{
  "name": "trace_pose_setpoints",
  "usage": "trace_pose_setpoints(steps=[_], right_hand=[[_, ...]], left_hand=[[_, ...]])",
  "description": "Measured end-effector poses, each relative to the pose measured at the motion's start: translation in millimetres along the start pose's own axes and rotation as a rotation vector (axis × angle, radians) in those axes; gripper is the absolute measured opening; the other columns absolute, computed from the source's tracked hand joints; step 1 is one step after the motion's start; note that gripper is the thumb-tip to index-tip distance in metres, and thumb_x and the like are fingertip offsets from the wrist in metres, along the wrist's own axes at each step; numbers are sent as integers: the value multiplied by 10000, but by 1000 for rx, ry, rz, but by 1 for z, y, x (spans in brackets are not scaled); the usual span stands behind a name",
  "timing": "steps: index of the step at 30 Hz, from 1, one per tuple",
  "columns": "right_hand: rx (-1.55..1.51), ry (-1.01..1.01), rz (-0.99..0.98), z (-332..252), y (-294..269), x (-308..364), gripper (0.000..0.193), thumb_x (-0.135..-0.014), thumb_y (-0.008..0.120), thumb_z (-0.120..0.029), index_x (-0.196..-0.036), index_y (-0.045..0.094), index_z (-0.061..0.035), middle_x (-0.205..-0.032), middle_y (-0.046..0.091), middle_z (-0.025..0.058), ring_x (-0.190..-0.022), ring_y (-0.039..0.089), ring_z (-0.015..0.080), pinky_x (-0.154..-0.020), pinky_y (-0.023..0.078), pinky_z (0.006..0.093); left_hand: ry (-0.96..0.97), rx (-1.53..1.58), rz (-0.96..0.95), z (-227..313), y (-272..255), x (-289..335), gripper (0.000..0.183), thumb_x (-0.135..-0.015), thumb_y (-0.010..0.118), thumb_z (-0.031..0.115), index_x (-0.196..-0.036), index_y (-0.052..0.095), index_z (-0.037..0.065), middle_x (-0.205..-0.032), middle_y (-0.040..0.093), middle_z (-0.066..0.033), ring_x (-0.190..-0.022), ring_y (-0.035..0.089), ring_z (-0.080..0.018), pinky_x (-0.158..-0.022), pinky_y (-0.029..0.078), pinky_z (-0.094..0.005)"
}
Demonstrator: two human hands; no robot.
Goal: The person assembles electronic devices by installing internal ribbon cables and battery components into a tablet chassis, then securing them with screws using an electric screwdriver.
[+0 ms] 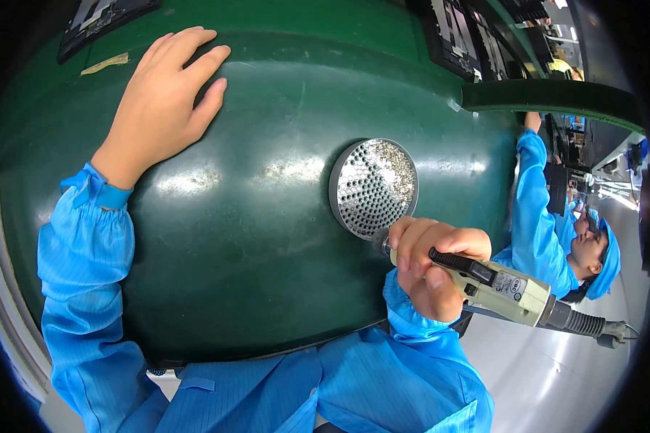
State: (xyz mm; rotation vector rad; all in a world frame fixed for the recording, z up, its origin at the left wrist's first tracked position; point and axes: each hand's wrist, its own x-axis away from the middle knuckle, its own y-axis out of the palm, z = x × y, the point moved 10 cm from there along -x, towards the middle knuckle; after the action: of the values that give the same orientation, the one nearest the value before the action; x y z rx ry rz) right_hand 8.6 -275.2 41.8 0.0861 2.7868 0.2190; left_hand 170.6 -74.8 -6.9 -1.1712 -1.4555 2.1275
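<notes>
My right hand is wrapped round a pale electric screwdriver with a black lever and a corded tail. The tool lies tilted, its nose at the near rim of a round dish. Rows of holes cover the dish's floor, and small silvery screws are heaped on its far right side. The bit tip is hidden by the dish rim and my fingers. On the left, my left hand rests palm down on the green mat, fingers spread, holding nothing.
A dark device panel lies at the far left, near a yellowish strip. More dark panels stand at the far right behind a green rail. A co-worker in a blue sleeve works to the right.
</notes>
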Motion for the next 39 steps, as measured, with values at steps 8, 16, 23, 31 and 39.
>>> trace_pose_setpoints(steps=[8, 16, 23, 31, 39], right_hand=[[43, -32, 6, -7, 2, 0, 360, -806, 564, -125, -1141, 466, -40, -660, 504, 63, -587, 501, 185, -622, 415, 380], [39, -226, 69, -61, -21, -11, 389, -794, 637, -147, -1134, 476, -47, -651, 518, 65, -575, 519, 195, -621, 427, 387], [120, -305, 146, -68, -55, -25, 366, -817, 595, -140, -1139, 457, -35, -662, 491, 72, -603, 498, 198, -660, 417, 410], [69, -274, 241, -56, -91, -27, 357, -790, 553, -30, -1132, 452, -5, -666, 501, 87, -586, 485, 178, -635, 432, 382], [269, -74, 419, -39, -130, -14, 351, -749, 542, -8, -1090, 471, 30, -679, 531, 99, -566, 504, 173, -617, 454, 360]], left_hand=[[0, -31, 60, 7, -10, -5, 391, -759, 649, 106, -1129, 576, 4, -1155, 546, -188, -1098, 517, -356, -960, 419, -425], [150, 599, -294, 139, 17, -21, 1004, -590, 813, 284, -1428, 295, 84, -1416, 298, -256, -1300, 333, -428, -1078, 302, -474], [411, 680, -297, 174, 45, -42, 1084, -529, 830, 289, -1432, 273, 66, -1317, 394, -253, -1216, 412, -425, -1031, 341, -468], [99, 689, -214, 176, 41, -41, 1104, -544, 835, 343, -1435, 249, 59, -1288, 378, -297, -1204, 399, -449, -1037, 325, -473], [-210, 540, -119, 128, 92, -153, 663, -736, 691, 248, -1285, 446, -32, -1328, 384, -287, -1207, 442, -415, -1011, 394, -413]])
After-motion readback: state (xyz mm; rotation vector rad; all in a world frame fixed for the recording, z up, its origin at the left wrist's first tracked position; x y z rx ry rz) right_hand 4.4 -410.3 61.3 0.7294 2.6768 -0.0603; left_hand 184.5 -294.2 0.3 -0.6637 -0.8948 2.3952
